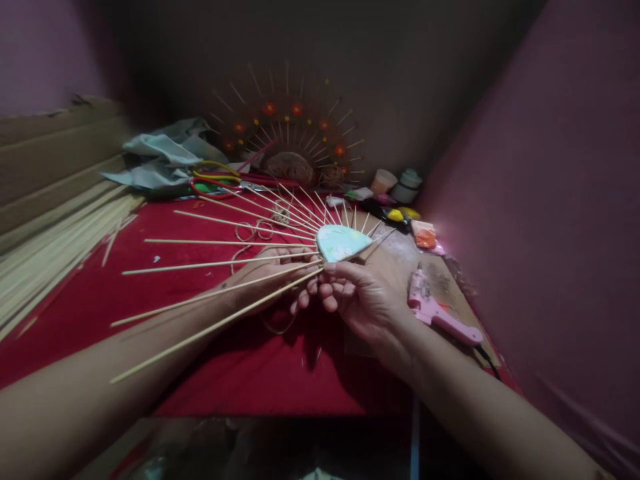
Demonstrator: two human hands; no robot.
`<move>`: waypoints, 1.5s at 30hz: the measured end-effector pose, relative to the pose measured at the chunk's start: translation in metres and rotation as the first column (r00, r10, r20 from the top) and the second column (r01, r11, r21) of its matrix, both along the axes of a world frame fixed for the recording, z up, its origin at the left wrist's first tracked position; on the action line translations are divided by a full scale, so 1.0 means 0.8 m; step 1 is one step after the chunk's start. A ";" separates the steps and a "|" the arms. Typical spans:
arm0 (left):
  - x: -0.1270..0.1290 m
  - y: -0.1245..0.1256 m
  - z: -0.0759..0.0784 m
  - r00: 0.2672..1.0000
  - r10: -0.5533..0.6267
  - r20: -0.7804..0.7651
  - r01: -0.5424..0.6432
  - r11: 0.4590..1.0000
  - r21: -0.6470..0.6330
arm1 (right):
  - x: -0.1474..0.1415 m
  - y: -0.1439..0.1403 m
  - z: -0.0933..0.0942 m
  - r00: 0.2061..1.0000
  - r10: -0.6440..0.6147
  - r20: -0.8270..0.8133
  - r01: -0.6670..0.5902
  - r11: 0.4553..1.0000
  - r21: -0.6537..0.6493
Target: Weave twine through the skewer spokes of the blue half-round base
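Observation:
Between my hands, above a red cloth, is a fan-shaped piece: a light blue rounded base [341, 243] with thin wooden sticks [220, 263] radiating from it, long to the left and seemingly shorter to the far right. My left hand [285, 267] is under the sticks beside the base, its fingers curled and partly hidden behind them. My right hand [357, 290] pinches the base's near edge, thumb on top by the root of the nearest stick. A pink glue gun [440, 317] lies right of my right hand on a board.
Loose wooden sticks [55, 257] are heaped at the left. Scissors [220, 177] and grey-blue cloth [165, 157] lie at the back left. A finished-looking fan with orange flowers [297, 110] stands behind. Twine [255, 230], small jars [407, 185] and an orange packet [425, 237] are also around.

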State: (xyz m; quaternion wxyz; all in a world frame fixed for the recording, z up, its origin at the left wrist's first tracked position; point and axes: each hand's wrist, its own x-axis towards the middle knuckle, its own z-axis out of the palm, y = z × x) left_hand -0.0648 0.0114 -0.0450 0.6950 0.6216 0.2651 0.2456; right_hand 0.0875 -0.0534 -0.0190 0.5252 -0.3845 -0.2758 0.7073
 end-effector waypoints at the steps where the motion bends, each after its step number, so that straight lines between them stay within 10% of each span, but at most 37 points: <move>1: 0.000 0.000 0.000 1.000 -0.002 0.005 0.002 1.000 0.006 | -0.001 0.000 0.000 1.000 -0.006 0.007 0.006 1.000 0.002; 26: 0.001 0.003 -0.005 0.999 0.016 -0.047 -0.023 0.986 -0.164 | 0.001 0.003 -0.002 0.980 -0.096 -0.175 0.049 0.966 -0.254; 45: 0.006 -0.003 0.004 0.998 0.054 0.015 -0.051 0.984 -0.168 | 0.003 0.006 -0.022 0.993 -0.042 -0.115 0.035 0.998 -0.058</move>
